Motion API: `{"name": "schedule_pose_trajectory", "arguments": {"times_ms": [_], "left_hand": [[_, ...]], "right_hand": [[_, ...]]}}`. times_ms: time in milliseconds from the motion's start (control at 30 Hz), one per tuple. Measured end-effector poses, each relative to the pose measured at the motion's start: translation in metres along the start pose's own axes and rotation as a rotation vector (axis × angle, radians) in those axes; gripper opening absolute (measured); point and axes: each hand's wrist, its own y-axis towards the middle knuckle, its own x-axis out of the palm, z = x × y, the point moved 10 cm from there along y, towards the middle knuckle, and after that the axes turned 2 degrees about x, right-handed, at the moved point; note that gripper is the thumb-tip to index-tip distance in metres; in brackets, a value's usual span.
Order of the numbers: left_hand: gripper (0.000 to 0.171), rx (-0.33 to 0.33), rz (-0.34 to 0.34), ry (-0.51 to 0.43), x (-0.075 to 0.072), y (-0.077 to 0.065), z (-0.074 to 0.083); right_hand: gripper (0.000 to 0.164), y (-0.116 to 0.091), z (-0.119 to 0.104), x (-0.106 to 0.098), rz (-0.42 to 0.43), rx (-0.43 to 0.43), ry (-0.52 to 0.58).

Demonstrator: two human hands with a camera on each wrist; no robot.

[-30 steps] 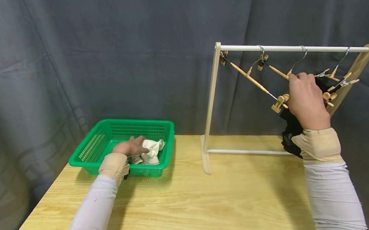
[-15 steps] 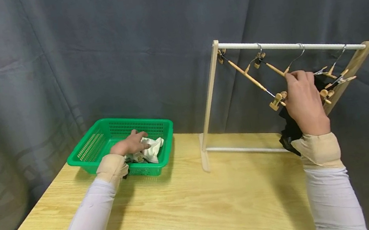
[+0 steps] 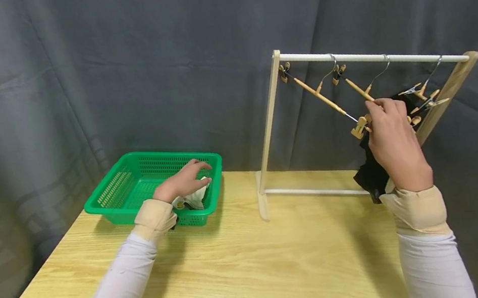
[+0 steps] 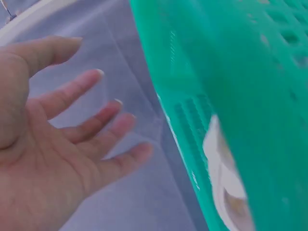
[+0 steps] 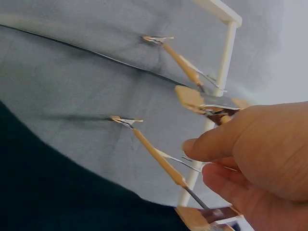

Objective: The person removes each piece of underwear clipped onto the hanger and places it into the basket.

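Note:
Over the green basket [image 3: 112, 210] at left, my left hand [image 3: 184, 181] hovers with its fingers spread, holding nothing. White cloth [image 3: 198, 195] lies in the basket beneath it, partly hidden by the hand. At the rack, my right hand [image 3: 395, 139] is beside the near end of the middle clip hanger [image 3: 358, 89]. In the right wrist view its thumb and fingers are apart, between a wooden clip [image 5: 190, 98] and the hanger bar [image 5: 159, 159]. Black cloth [image 3: 369, 171] hangs below and behind this hand.
A white rod [image 3: 354, 57] on wooden legs carries several clip hangers. The leftmost hanger [image 3: 321, 96] reaches toward the viewer, its near clip [image 3: 360, 128] left of my right hand. A lower rod [image 3: 314, 192] runs close over the wooden table [image 3: 256, 274]. Grey curtain [image 3: 161, 53] stands behind.
My left hand has risen from the white cloth and shifted right, its fingers spreading. My right hand has moved slightly down on the view, and the black cloth has swung a little left.

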Motion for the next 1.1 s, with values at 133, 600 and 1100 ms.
{"name": "schedule_pose_trajectory", "arguments": {"times_ms": [133,600,1100], "left_hand": [[0.039,0.112,0.056,-0.024,0.001,0.013,0.025],[0.031,0.292,0.302,-0.181,0.02,0.067,0.076],[0.066,0.134,0.545,-0.398,0.037,0.115,0.077]], "right_hand": [[0.046,-0.007,-0.004,-0.01,0.013,-0.033,0.024],[0.052,-0.029,0.0,-0.049,0.1,0.087,0.079],[0.067,-0.014,0.091,-0.067,0.182,0.631,0.141]]}}
